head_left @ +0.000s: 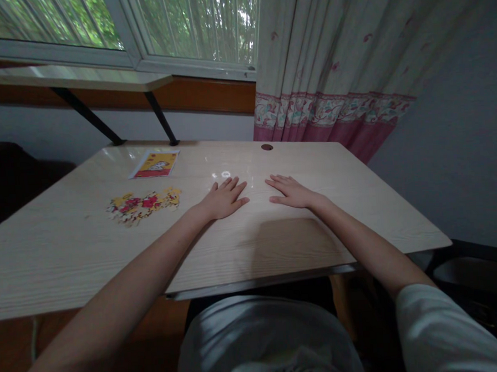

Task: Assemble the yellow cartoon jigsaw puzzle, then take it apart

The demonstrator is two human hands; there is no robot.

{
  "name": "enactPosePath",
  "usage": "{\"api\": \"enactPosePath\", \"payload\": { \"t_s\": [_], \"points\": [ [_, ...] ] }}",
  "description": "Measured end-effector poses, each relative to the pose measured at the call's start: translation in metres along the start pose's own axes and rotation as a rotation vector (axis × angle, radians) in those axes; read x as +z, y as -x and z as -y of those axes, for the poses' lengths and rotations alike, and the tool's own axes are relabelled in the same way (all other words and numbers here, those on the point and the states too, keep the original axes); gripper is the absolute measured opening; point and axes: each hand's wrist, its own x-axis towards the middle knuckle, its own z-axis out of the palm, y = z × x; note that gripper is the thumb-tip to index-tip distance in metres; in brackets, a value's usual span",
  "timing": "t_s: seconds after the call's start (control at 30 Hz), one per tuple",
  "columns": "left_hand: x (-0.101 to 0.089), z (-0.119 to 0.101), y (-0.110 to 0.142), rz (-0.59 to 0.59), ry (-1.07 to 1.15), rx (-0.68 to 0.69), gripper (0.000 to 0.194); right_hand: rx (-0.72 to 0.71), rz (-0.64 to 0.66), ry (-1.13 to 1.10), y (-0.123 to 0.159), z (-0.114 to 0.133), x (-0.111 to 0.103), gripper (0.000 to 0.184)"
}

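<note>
My left hand [226, 199] lies palm down on the pale wooden desk [219, 254], its fingers spread and nothing under or in them that I can see. Across from it, my right hand [289, 191] also rests flat with fingers apart, holding nothing. A bare strip of desktop separates the two. To the left of my left hand is a loose heap of jigsaw puzzle pieces [143, 205] in yellow, red and white. Behind the heap lies a flat picture sheet [156, 164], yellow above and red below, with a small pale figure on it.
A raised shelf [101, 77] on black metal supports [161, 118] stands at the back left. The desk has a round dark cable hole [267, 147] near its rear edge. Beyond are a window [198, 27] and a floral curtain [325, 65], with a wall at right.
</note>
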Motion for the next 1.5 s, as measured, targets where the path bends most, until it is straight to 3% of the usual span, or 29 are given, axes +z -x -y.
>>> {"api": "enactPosePath", "payload": {
  "t_s": [1.5],
  "points": [
    [-0.0019,-0.0026,0.0007,0.025,-0.002,-0.019,0.067,0.007,0.003,-0.016,-0.0005,-0.0011,0.0004,0.081]
  ]
}}
